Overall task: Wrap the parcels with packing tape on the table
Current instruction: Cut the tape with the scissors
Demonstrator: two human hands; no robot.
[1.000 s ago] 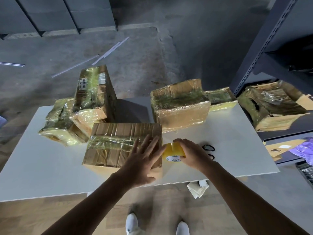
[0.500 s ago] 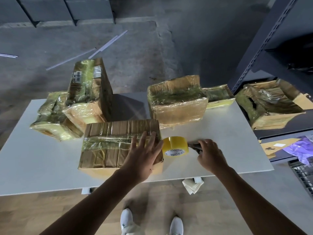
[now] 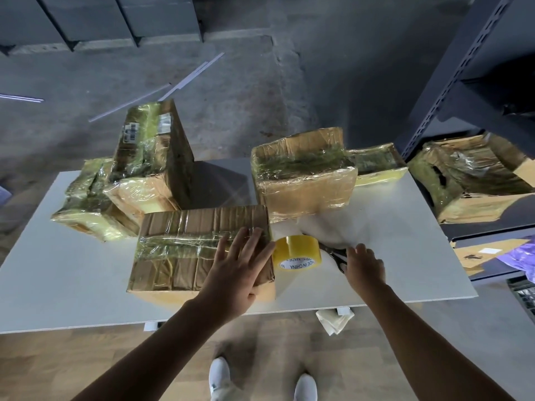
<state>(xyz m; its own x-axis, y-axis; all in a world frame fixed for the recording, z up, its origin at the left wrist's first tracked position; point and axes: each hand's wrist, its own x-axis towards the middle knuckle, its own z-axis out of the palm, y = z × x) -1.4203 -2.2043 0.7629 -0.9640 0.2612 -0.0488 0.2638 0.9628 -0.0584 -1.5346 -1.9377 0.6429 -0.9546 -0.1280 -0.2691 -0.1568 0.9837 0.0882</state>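
Right hand (image 3: 365,267) has released the yellow packing-tape roll (image 3: 296,253), now standing just right of the near brown taped cardboard parcel (image 3: 199,250), and covers black-handled scissors (image 3: 333,254); grip unconfirmed. Left hand (image 3: 237,273) presses flat, fingers straight, on that parcel. Cutting judged next

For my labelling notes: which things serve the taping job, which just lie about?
Job: brown cardboard parcel under left hand; yellow packing tape roll; black-handled scissors in right hand.
Lying about: torn cardboard box on dark shelf; pale strips on floor.
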